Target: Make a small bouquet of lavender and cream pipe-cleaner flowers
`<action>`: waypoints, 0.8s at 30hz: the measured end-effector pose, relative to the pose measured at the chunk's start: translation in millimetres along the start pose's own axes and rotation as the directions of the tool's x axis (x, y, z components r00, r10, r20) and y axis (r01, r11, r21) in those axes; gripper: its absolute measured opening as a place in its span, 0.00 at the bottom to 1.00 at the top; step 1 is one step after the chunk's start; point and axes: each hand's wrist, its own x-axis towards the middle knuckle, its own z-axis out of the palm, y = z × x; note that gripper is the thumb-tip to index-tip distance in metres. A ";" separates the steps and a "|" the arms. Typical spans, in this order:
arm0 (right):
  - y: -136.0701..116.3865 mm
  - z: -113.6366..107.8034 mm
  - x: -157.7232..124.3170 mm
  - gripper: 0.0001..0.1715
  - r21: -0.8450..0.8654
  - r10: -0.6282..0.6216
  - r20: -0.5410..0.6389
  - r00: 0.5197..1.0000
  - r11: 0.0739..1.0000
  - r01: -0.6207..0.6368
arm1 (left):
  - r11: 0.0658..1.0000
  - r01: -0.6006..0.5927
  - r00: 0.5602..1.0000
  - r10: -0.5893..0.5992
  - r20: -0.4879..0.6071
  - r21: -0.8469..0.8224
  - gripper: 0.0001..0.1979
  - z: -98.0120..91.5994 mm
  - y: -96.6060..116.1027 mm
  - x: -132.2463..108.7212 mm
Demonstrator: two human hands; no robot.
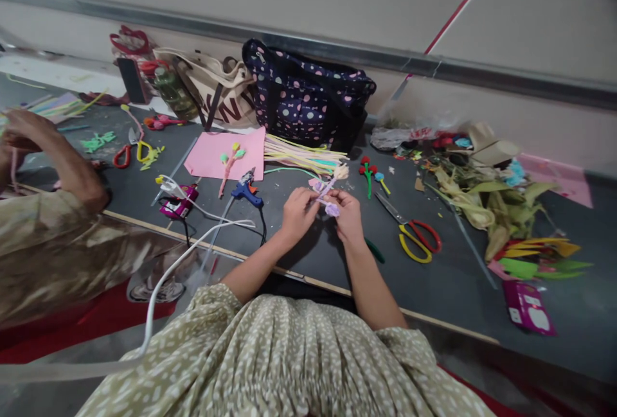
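Observation:
In front of my body, both hands pinch a lilac craft flower stem (pixel 326 190) that looks made of fuzzy pipe cleaner. My left hand (pixel 299 212) has its fingertips closed on the stem from the left. My right hand (pixel 349 214) grips it from the right, fingers curled around it. A purple bloom (pixel 332 209) hangs low between the hands, and a peach-coloured bloom (pixel 341 173) tops the stem. Beyond it lies a bundle of pale pipe cleaners (pixel 303 155). A blue glue gun (pixel 248 191) rests to the left; scissors with red and yellow handles (pixel 409 237) lie to the right.
A pink sheet (pixel 205 157) carries a finished-looking craft flower (pixel 231 166). Bags (pixel 308 96) line the back. Dried husks and scraps (pixel 486 198) pile up at right. A white cable (pixel 166 275) crosses the table's front edge. Another person's arm (pixel 62 160) is at left.

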 end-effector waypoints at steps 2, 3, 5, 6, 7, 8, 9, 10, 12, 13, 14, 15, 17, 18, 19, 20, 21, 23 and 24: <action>-2.3 0.7 -2.4 0.12 -0.044 -0.036 -0.005 0.999 0.998 0.036 | 0.994 0.046 0.999 -0.048 -0.014 -0.096 0.02 0.3 2.3 1.8; -3.6 1.2 -3.6 0.11 -0.070 -0.052 -0.009 0.999 0.996 0.051 | 0.987 0.078 0.996 -0.082 -0.022 -0.144 0.02 0.4 3.4 2.5; -5.9 2.2 -5.6 0.10 -0.106 -0.075 -0.006 0.997 0.992 0.074 | 0.960 0.154 0.985 -0.169 -0.046 -0.233 0.05 1.0 4.7 3.6; -6.6 2.6 -6.2 0.10 -0.115 -0.085 -0.002 0.996 0.990 0.084 | 0.943 0.191 0.976 -0.212 -0.051 -0.274 0.07 1.5 4.5 4.2; -7.1 2.7 -6.4 0.10 -0.122 -0.095 0.004 0.995 0.988 0.095 | 0.922 0.225 0.967 -0.250 -0.042 -0.315 0.09 2.0 3.9 4.8; -7.3 2.4 -6.3 0.11 -0.131 -0.106 0.008 0.994 0.986 0.106 | 0.898 0.256 0.959 -0.283 -0.024 -0.357 0.10 2.5 3.0 5.5; -7.3 1.6 -5.9 0.11 -0.146 -0.118 0.014 0.993 0.982 0.119 | 0.873 0.284 0.951 -0.308 0.003 -0.397 0.10 2.8 2.0 6.2; -7.4 0.2 -5.1 0.12 -0.168 -0.132 0.021 0.991 0.977 0.134 | 0.848 0.308 0.945 -0.325 0.036 -0.432 0.11 3.0 1.0 6.8; -8.4 -3.8 -3.2 0.12 -0.242 -0.178 0.046 0.983 0.953 0.184 | 0.810 0.335 0.939 -0.332 0.094 -0.482 0.12 2.8 -0.1 7.9; -9.5 -6.2 -2.1 0.11 -0.289 -0.213 0.067 0.975 0.931 0.223 | 0.798 0.340 0.937 -0.330 0.112 -0.497 0.13 2.5 -0.1 8.2; -11.2 -8.5 -1.2 0.11 -0.341 -0.251 0.095 0.963 0.901 0.268 | 0.790 0.342 0.937 -0.327 0.121 -0.509 0.13 2.3 0.3 8.5; -13.5 -10.6 -0.5 0.10 -0.392 -0.290 0.124 0.949 0.864 0.315 | 0.783 0.343 0.937 -0.327 0.127 -0.519 0.13 2.1 1.0 8.7; -18.9 -13.5 0.5 0.09 -0.484 -0.350 0.186 0.918 0.780 0.396 | 0.764 0.353 0.932 -0.339 0.128 -0.540 0.13 1.8 2.5 9.0; -21.8 -14.3 0.8 0.09 -0.526 -0.371 0.212 0.904 0.736 0.425 | 0.756 0.359 0.928 -0.350 0.126 -0.547 0.13 1.7 3.2 9.2; -24.5 -14.9 1.2 0.09 -0.565 -0.385 0.237 0.892 0.692 0.449 | 0.752 0.365 0.925 -0.359 0.124 -0.549 0.14 1.6 3.8 9.4; -26.9 -15.3 1.7 0.09 -0.598 -0.399 0.258 0.880 0.650 0.469 | 0.750 0.370 0.923 -0.365 0.124 -0.548 0.14 1.3 4.2 9.6; -28.8 -15.8 2.4 0.09 -0.624 -0.413 0.275 0.868 0.611 0.488 | 0.751 0.375 0.921 -0.370 0.124 -0.543 0.14 1.0 4.6 9.7; -31.1 -17.1 4.6 0.09 -0.645 -0.432 0.309 0.847 0.560 0.521 | 0.757 0.381 0.919 -0.373 0.129 -0.531 0.15 0.0 5.0 9.9; -31.5 -18.0 6.0 0.08 -0.637 -0.431 0.326 0.842 0.558 0.532 | 0.757 0.386 0.918 -0.374 0.135 -0.528 0.15 -0.5 5.3 9.9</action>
